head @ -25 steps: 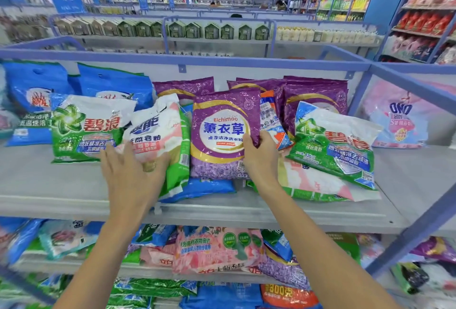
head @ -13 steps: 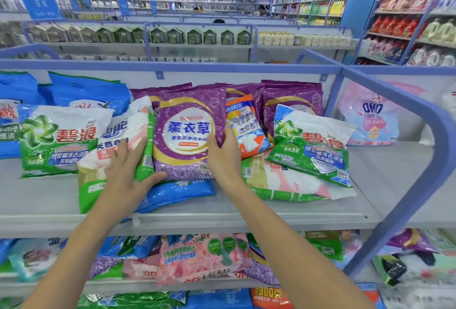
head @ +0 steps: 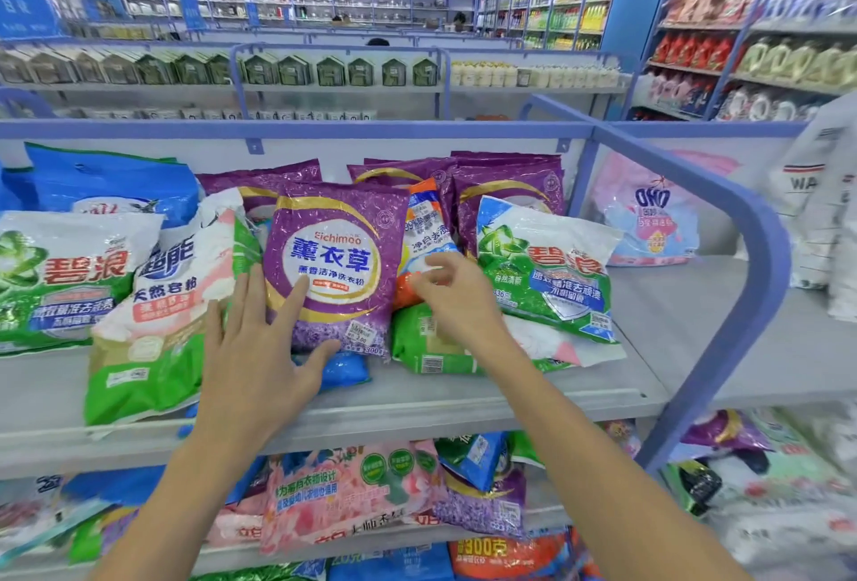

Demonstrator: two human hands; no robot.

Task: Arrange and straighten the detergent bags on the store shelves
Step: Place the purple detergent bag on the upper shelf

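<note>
On the far left of the top shelf [head: 463, 399] a green-and-white detergent bag [head: 65, 274] leans back against a blue bag [head: 111, 181]. Next to it a white, pink and green bag [head: 171, 302] slumps at a slant with its foot toward the shelf lip. My left hand [head: 259, 348] lies flat where that bag meets the purple lavender bag [head: 334, 265]. Its fingers [head: 297, 297] are straight and spread over the purple bag's lower left corner, and the thumb is at its bottom edge, just above a blue bag lying flat [head: 345, 372]. The purple bag stands nearly upright, crinkled and glossy, label facing me. Just right of it an orange, blue and white bag [head: 424, 228] is wedged behind its edge, long axis running up and away from me and leaning slightly. It lies right at the tips of my right hand [head: 457, 302], the nearer hand. Those fingers are loosely curled toward its lower end, and blur hides whether they pinch it. Below my right hand a green bag [head: 417, 348] lies flat, and beyond it another green-and-white bag [head: 552, 274] leans on purple bags [head: 510, 191]. I judge the wedged bag is the one to pull free and square up next.
</note>
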